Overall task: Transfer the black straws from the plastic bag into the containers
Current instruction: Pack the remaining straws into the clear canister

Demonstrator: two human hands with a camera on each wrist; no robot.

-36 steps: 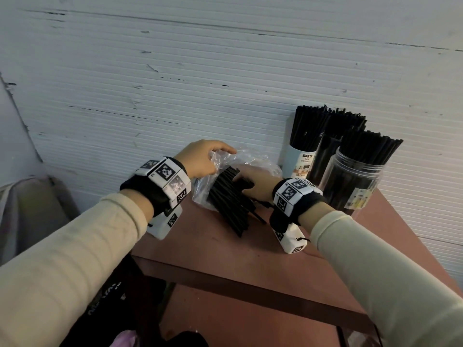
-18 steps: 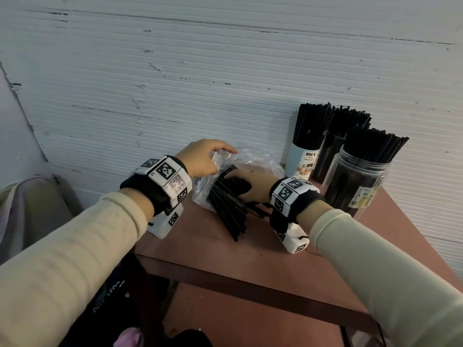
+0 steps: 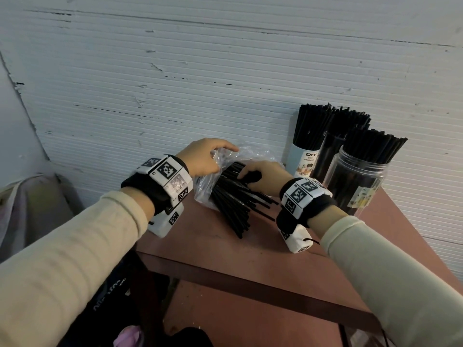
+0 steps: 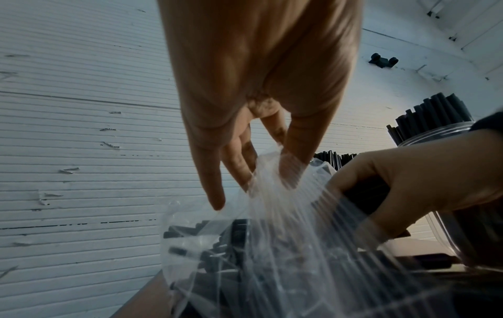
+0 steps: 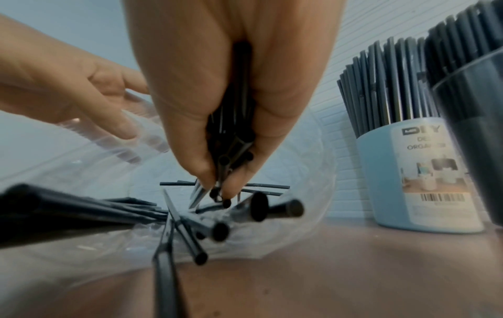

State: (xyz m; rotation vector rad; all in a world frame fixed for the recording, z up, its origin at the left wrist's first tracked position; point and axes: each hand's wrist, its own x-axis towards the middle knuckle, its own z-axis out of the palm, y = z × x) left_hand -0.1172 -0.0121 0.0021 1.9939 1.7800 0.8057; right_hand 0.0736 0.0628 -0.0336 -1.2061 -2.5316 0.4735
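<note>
the left hand (image 3: 203, 156) pinches the top film of the bag (image 4: 272, 247), thumb and fingers closed on the plastic and lifting it so the mouth stays wide. if that pinch slips, the film would likely drop back over the straws (image 3: 235, 204) and snag whatever is being drawn out. the bag is thin, clear and crinkled, so it gives little to hold and could slide along the counter (image 3: 250, 251) with the pull.

just right of the left hand, the right hand (image 3: 263, 177) is inside the bag mouth, fingers curled tight around a small bunch of straws. the wrist view shows the bunch held near its far ends, with some tips poking out below the fingertips at uneven lengths. a loose one could well fall from the grip on the way across. the straws left in the bag lie fanned and crossed under the right hand, their near ends sticking out of the bag toward the person, so a lifted bunch may drag neighbours off the counter edge.

they are thin, matte black, straight and stiff-looking tubes with open round ends.

further right of the right hand stand a blue cup (image 3: 302, 160), a dark holder (image 3: 325, 156) and a clear jar (image 3: 358, 181), all packed with upright straws. i judge pushing more in risks buckling them or tipping one.
</note>
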